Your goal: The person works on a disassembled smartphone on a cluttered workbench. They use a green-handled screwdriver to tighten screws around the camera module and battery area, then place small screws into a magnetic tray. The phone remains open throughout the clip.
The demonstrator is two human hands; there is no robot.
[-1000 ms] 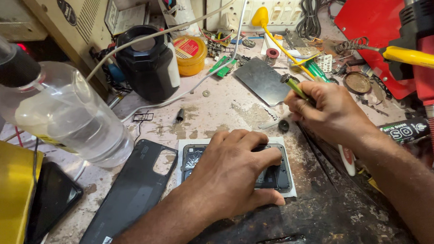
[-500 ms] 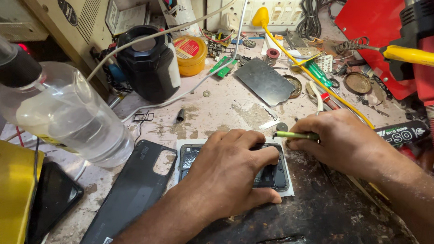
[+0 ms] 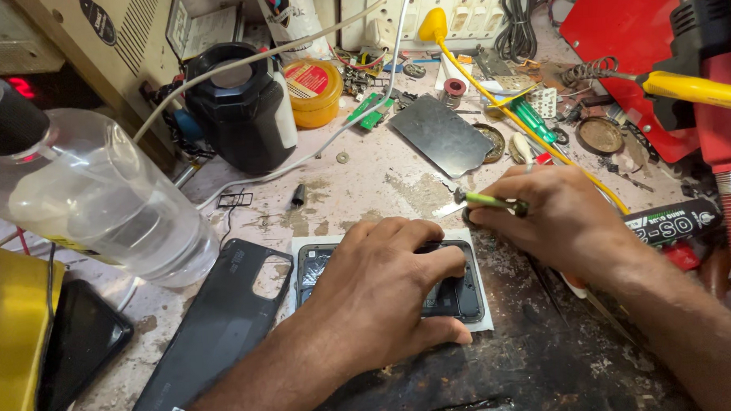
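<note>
**Clear plastic bottle at left, opened phone under both hands**

Clear plastic bottle (image 3: 90,199) w/ black cap lies tilted at far left, looks mostly empty; can't tell if any liquid inside. Yellow box edge (image 3: 10,339) below it, dark phone (image 3: 79,341) beside that. Black back cover (image 3: 212,332) lies flat on the table (image 3: 365,181), just left of the opened phone (image 3: 458,295). Behind it, black cylindrical container (image 3: 245,112); contents not visible. Next to that a yellow tub (image 3: 313,90) w/ red-and-white lid, shut.

Centre: opened phone sits on a white sheet, internals facing up. Left hand (image 3: 385,298) rests flat on it, fingers spread over the frame, thumb at the near edge — pressing, not gripping. Dark flat plate (image 3: 440,134) lies further back.

Right: right hand (image 3: 564,219) clenched around a green-handled tool (image 3: 491,199), tip pointing left, just above the phone's top right corner. Yellow cable (image 3: 500,103) runs diagonally behind it. Round brown tin (image 3: 599,134) further back, w/ dark residue inside. Red stand (image 3: 660,57) at far right.
</note>
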